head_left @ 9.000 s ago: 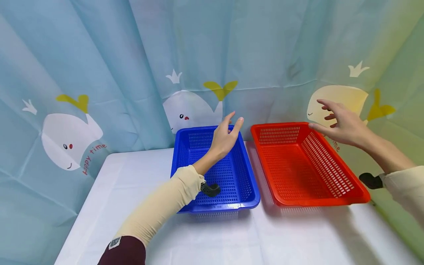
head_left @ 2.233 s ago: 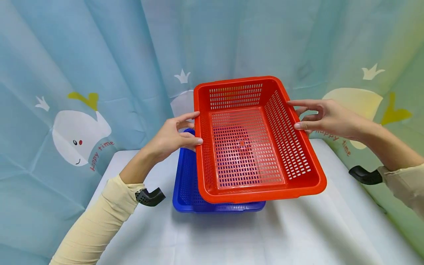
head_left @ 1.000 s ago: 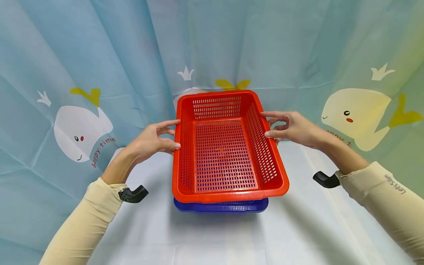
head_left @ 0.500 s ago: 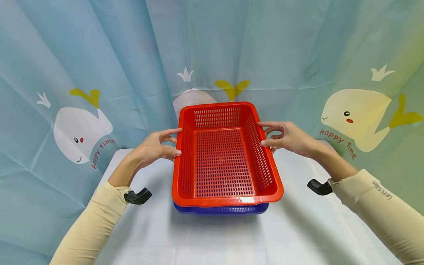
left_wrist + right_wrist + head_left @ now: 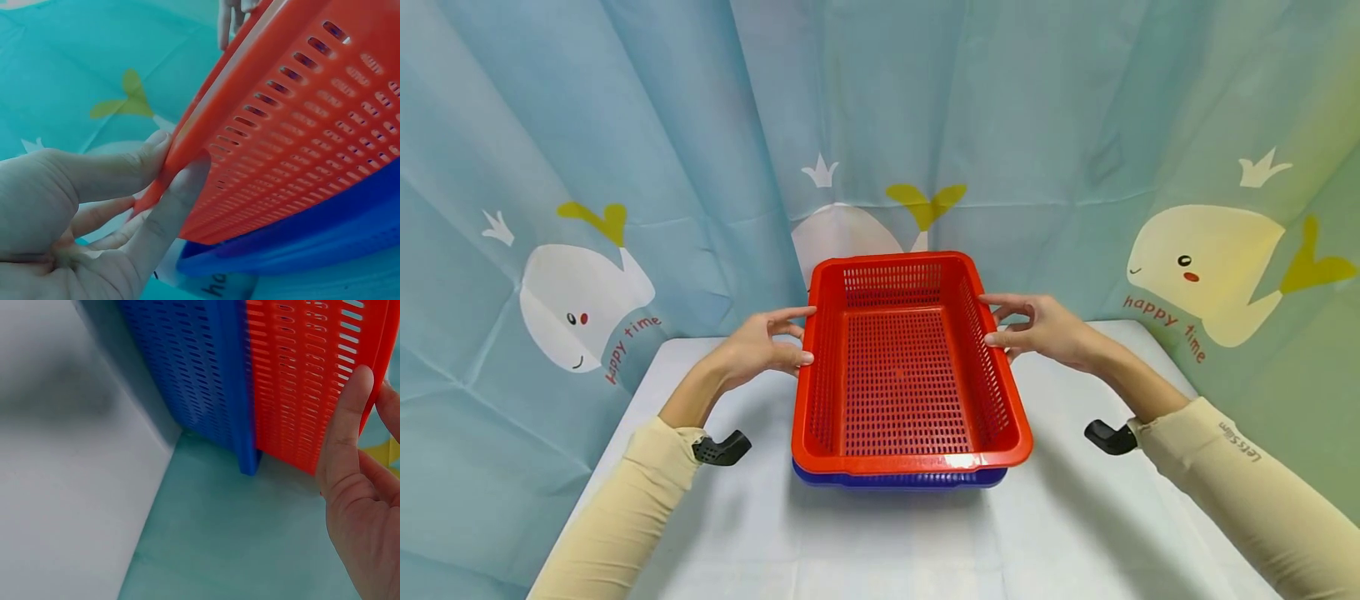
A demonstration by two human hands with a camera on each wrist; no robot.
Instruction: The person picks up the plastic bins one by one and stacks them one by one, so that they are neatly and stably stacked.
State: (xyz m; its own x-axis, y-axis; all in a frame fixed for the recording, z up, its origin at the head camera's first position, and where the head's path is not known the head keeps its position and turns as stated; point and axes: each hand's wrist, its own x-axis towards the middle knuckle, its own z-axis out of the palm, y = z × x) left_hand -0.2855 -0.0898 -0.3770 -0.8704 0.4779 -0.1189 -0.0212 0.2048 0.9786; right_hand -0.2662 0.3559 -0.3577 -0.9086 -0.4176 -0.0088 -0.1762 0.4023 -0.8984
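A red plastic basket point(image 5: 902, 375) with slotted walls is held level by both hands over a blue basket point(image 5: 898, 480). In the head view only the blue one's front rim shows below it. My left hand point(image 5: 760, 342) pinches the red basket's left rim, thumb on top and fingers beneath, as the left wrist view shows. On the opposite side my right hand point(image 5: 1045, 333) grips the right rim the same way. From the right wrist view, the lower part of the red basket point(image 5: 294, 381) sits inside the blue basket's rim point(image 5: 231, 381).
The baskets are over a white-covered table point(image 5: 887, 542). Behind it hangs a pale blue curtain point(image 5: 1037, 125) printed with whales, close to the table's far edge. Black curved pieces point(image 5: 722, 448) are fixed at both sleeve cuffs.
The red basket was standing at the right of the blue one; both hands lifted it, carried it left over the blue basket, and have lowered it into that.
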